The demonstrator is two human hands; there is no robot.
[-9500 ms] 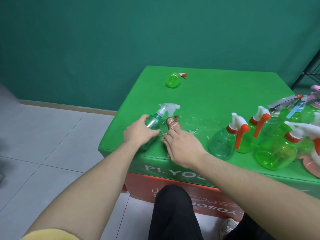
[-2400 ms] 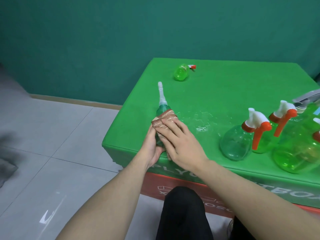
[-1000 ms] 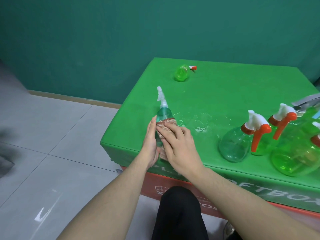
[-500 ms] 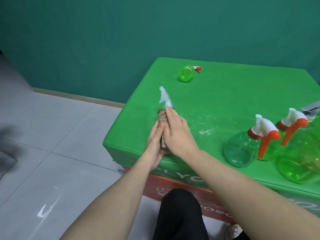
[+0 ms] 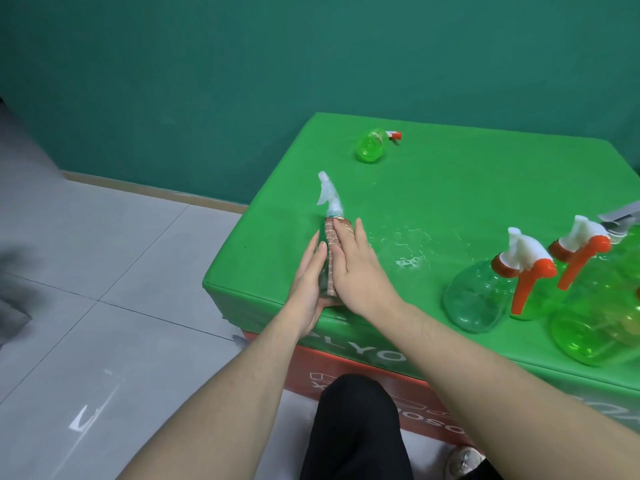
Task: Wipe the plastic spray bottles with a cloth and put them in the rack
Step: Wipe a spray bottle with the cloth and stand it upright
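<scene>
Green padded box [image 5: 450, 188], grey tiled floor [image 5: 104, 271].

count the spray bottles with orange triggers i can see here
3 clearly: one lying on its side at the far end, one clear-bodied upright on the right, one green just behind it. More bottles crowd the right edge, partly cut off.
</scene>
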